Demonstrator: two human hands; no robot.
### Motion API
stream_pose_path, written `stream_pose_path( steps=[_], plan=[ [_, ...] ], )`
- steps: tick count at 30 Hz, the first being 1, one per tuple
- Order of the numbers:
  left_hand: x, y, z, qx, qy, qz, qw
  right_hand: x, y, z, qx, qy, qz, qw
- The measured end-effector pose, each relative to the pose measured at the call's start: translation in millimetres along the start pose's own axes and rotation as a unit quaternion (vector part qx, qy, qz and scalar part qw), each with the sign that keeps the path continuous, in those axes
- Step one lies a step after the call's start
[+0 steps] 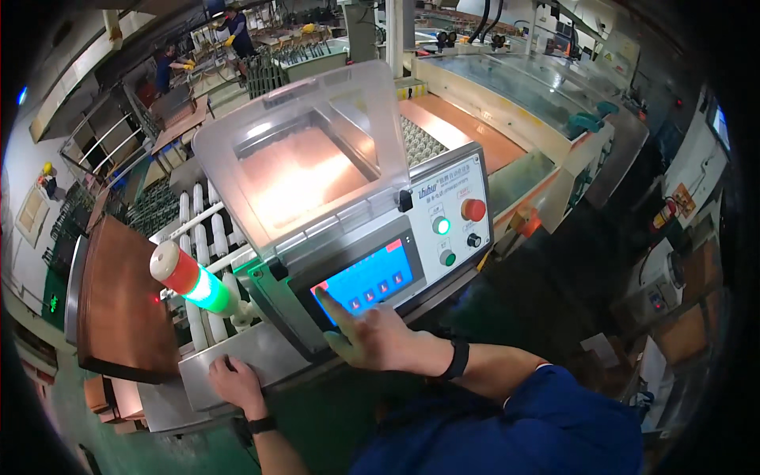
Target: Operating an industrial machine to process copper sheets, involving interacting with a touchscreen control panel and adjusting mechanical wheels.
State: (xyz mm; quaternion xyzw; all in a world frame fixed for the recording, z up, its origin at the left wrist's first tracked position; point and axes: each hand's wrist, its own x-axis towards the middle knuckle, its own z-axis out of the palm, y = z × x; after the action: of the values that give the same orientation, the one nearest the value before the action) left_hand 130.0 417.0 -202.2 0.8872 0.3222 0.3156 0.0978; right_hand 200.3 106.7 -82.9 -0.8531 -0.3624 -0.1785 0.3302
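Note:
My right hand [374, 339] reaches over the lower part of a control box. Its index finger is stretched out to the upper left of a lit blue touchscreen [368, 273], the thumb stands apart, and the other fingers are bent. Nothing is held in it. My left hand [236, 385] rests on a bare metal ledge [265, 352] left of the box, fingers loosely bent and apart, with no object visible in it. Above the screen a clear hinged cover [218, 170] stands raised. Right of the screen are a lit green button [441, 226] and a red mushroom button [473, 210].
A signal tower [176, 267] glows green beside the box. Copper-coloured panels [131, 305] stand stacked at the left, near white rollers [201, 237]. Behind runs a conveyor line with a copper sheet [491, 138]. Two people work far back left. A fire extinguisher [665, 212] is at right.

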Motion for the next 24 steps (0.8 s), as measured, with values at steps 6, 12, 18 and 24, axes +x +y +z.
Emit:
stream_pose_path(
  steps=[6, 12, 18, 24],
  plan=[
    [-1, -9, 3, 0.001, 0.001, 0.006, 1.000, -24, -3, -3, 0.134, -0.074, 0.020, 0.988],
    [-1, 0, -3, 0.005, -0.013, -0.006, 1.000, -56, 2, -5, 0.209, -0.071, 0.002, 0.975],
    [-1, 23, -25, 0.021, 0.028, 0.058, 0.998, -75, 12, -6, 0.237, -0.114, 0.076, 0.962],
    [-1, 21, -26, 0.031, 0.012, 0.065, 0.997, -87, 18, -16, 0.237, -0.089, 0.099, 0.962]
  ],
)
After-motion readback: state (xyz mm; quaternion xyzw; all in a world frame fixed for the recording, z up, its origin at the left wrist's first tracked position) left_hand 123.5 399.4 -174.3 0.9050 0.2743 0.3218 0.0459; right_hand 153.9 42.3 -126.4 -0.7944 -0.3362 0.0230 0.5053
